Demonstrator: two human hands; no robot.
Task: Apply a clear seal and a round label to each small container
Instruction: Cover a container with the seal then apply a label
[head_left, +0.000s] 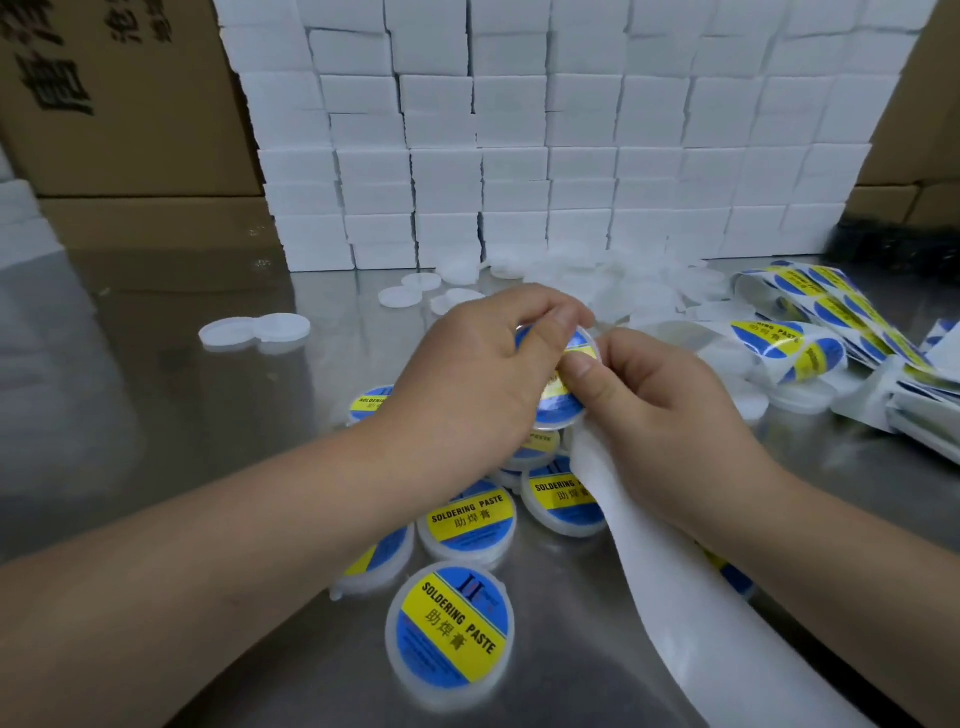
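My left hand (478, 374) grips a small round white container (563, 402) with a blue and yellow round label on its top. The thumb of my right hand (660, 395) presses on that label, while its curled fingers hold a white backing strip (670, 582) that trails down toward the near right. Several labelled containers (467, 519) marked "SOLDERING PASTE" lie in a pile under my hands, and one (449, 626) sits closest to me.
Plain white lids (254, 330) and a heap of unlabelled white containers (613, 291) lie further back on the steel table (156, 426). Label strips (810, 332) curl at the right. A wall of white boxes (545, 156) and cardboard cartons (114, 104) stands behind.
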